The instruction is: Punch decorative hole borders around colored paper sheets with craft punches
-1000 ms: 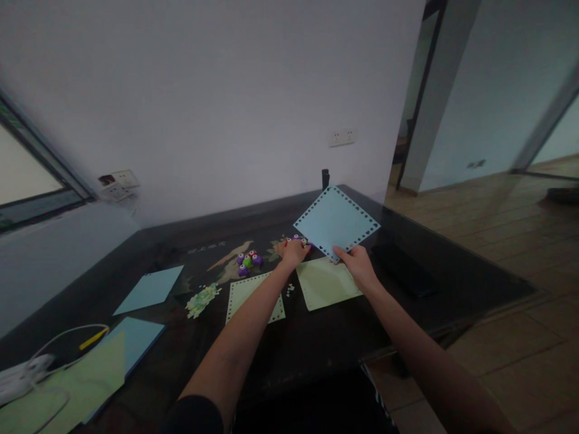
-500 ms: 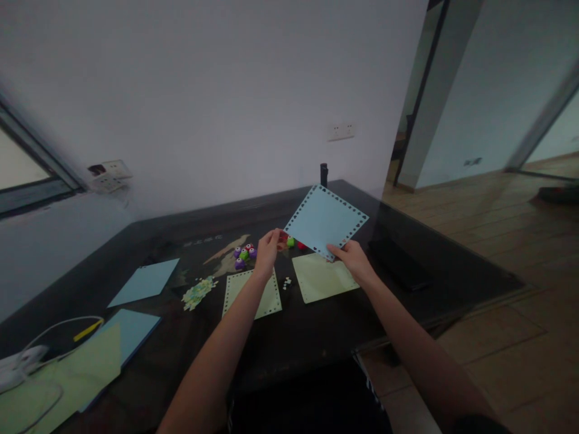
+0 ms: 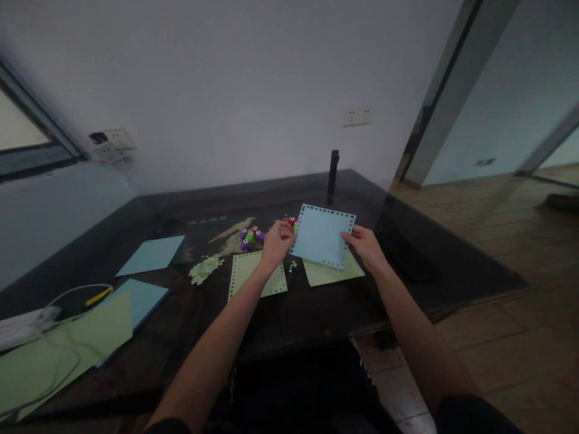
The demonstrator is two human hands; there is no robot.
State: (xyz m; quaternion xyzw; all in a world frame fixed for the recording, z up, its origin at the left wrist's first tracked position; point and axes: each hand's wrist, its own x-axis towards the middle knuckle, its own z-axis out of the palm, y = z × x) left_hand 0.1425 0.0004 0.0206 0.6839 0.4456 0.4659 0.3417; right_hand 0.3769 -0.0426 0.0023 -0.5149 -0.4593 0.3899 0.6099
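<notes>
Above the table I hold a light blue sheet of paper (image 3: 320, 236) with small shapes punched along its edges. My left hand (image 3: 277, 242) pinches its left edge, and my right hand (image 3: 365, 246) grips the right edge with the thumb on top. Beneath it lies a pale green sheet (image 3: 332, 276), partly covered. Another pale green sheet (image 3: 246, 269), with holes along its border, rests under my left forearm. Small cut-out bits (image 3: 292, 266) lie between the two green sheets. Behind my left hand are several small purple, green and red pieces (image 3: 251, 236) with eye-like spots.
A heap of paper bits (image 3: 205, 269) lies left of the punched green sheet. Farther left are blue sheets (image 3: 154, 254), green sheets (image 3: 85, 337) and a white power strip with cable (image 3: 27, 325). A black upright object (image 3: 333, 178) stands at the back; a dark flat object (image 3: 411, 256) lies right.
The blue sheet has turned from a diamond-like tilt to nearly square-on and come lower. My right hand has moved from its bottom corner to its right edge.
</notes>
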